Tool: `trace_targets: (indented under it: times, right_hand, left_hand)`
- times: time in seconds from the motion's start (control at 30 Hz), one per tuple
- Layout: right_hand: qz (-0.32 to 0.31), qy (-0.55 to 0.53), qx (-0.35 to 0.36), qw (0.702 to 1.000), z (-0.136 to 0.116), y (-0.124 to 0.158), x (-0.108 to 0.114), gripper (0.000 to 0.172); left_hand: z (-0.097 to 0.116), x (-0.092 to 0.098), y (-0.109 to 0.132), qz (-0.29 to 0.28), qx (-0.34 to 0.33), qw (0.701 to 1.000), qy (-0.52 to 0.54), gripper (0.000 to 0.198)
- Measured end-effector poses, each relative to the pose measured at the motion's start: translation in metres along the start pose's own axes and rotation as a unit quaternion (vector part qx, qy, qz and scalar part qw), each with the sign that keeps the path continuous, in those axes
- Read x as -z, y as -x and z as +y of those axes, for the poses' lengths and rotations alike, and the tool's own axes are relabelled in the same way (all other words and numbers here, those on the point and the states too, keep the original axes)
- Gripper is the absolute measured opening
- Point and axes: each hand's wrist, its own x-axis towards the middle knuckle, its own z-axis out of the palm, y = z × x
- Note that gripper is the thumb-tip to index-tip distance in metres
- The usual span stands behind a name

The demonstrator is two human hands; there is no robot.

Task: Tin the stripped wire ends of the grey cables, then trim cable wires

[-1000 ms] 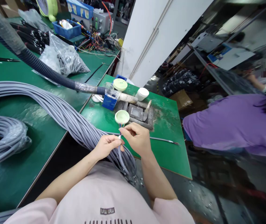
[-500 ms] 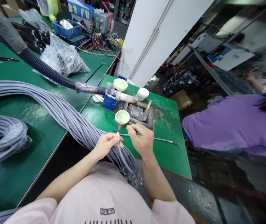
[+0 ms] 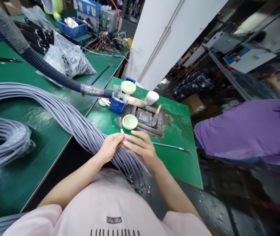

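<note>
My left hand [image 3: 110,147] pinches a grey cable just below its white collar [image 3: 122,130]. From that end a fan of thin coloured wires [image 3: 118,122] points up and away from me, beside a pale green round dish [image 3: 130,122]. My right hand [image 3: 143,149] is close against the cable on its other side, fingers stretched and slightly apart; whether they touch it I cannot tell. Under both hands runs a thick bundle of grey cables [image 3: 68,114], its loose ends hanging past the table edge. Another grey cable [image 3: 166,145] with a stripped end lies to the right.
Beyond the dish sits a dirty metal pot [image 3: 145,117] with a scraper [image 3: 156,115] on it. A ribbed hose [image 3: 53,72] arches in from the left to a blue box [image 3: 116,105]. White tub [image 3: 151,97] and yellow-green lid [image 3: 128,87] stand behind. A person in purple [image 3: 240,131] is at right.
The wire ends have moved up and left from in front of the dish and spread into a fan. My right hand has opened from a curled pinch and come nearer the left.
</note>
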Motion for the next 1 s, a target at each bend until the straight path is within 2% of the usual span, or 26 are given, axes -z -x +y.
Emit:
trace_targets:
  times: [0.07,0.1,0.23,0.3,0.4,0.63,1.0]
  right_hand:
    - [0.046,-0.006,-0.048,0.998,0.01,-0.003,0.005,0.029]
    - [0.071,-0.001,-0.085,0.994,0.016,-0.005,0.007,0.027]
    - [0.143,0.037,-0.211,0.966,0.042,-0.016,0.013,0.018]
    - [0.142,0.043,-0.237,0.96,0.055,-0.021,0.011,0.019]
    - [0.115,0.057,-0.259,0.957,0.07,-0.026,0.002,0.021]
    - [0.053,0.084,-0.259,0.961,0.085,-0.036,-0.013,0.023]
    - [0.009,0.11,-0.226,0.968,0.087,-0.042,-0.023,0.024]
  left_hand:
    - [0.001,0.005,0.001,0.022,-0.081,0.99,-0.116,0.04]
    - [0.002,0.008,0.002,0.032,-0.133,0.973,-0.188,0.036]
    - [-0.001,0.025,0.003,0.056,-0.325,0.848,-0.415,0.02]
    - [-0.006,0.031,0.001,0.053,-0.366,0.798,-0.476,0.018]
    - [-0.012,0.035,0.0,0.047,-0.392,0.753,-0.526,0.016]
    - [-0.013,0.035,0.0,0.048,-0.416,0.719,-0.554,0.013]
    - [-0.015,0.035,0.0,0.045,-0.417,0.712,-0.563,0.012]
